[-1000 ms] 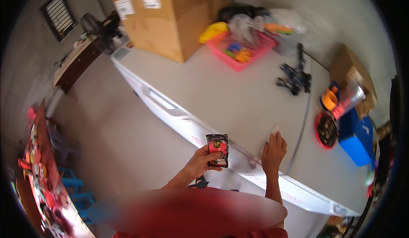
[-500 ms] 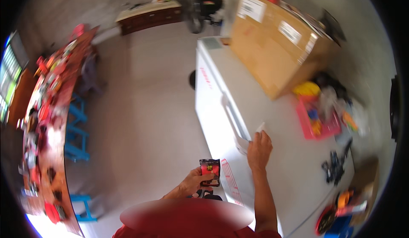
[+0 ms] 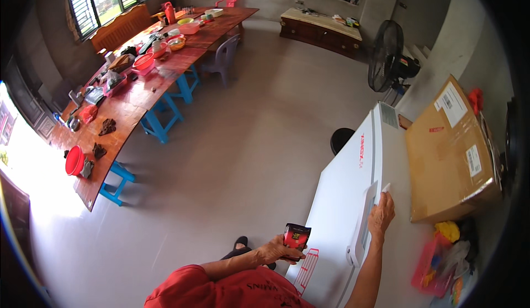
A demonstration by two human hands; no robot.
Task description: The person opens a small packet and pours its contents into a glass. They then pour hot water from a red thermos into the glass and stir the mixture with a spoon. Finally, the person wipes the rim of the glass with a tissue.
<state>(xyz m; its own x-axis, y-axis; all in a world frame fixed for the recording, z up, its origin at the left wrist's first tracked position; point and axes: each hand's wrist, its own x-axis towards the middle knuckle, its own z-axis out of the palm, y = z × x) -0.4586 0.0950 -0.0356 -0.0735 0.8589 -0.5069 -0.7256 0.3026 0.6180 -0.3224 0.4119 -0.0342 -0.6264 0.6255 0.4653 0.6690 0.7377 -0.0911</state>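
My left hand (image 3: 274,249) is closed on a small red and black packet (image 3: 296,235), held upright in front of my body beside the white chest freezer (image 3: 345,170). My right hand (image 3: 381,215) is over the freezer's top edge, next to the far part of the long lid handle (image 3: 360,235). Its fingers pinch a small white piece (image 3: 386,187) that sticks out past the fingertips; what it is made of cannot be made out. Whether that hand also touches the handle is unclear.
On the freezer stand a large cardboard box (image 3: 441,170) and a pink basket (image 3: 422,272) of bags. Beyond is a black fan (image 3: 385,57). Leftward runs a long wooden table (image 3: 124,120) with bowls and blue stools (image 3: 161,121); a low cabinet (image 3: 317,31) stands at the back wall.
The view has turned left, showing more of the table and windows. Along the handle, my right hand has shifted from the near end to the far part. Both hands keep their holds.
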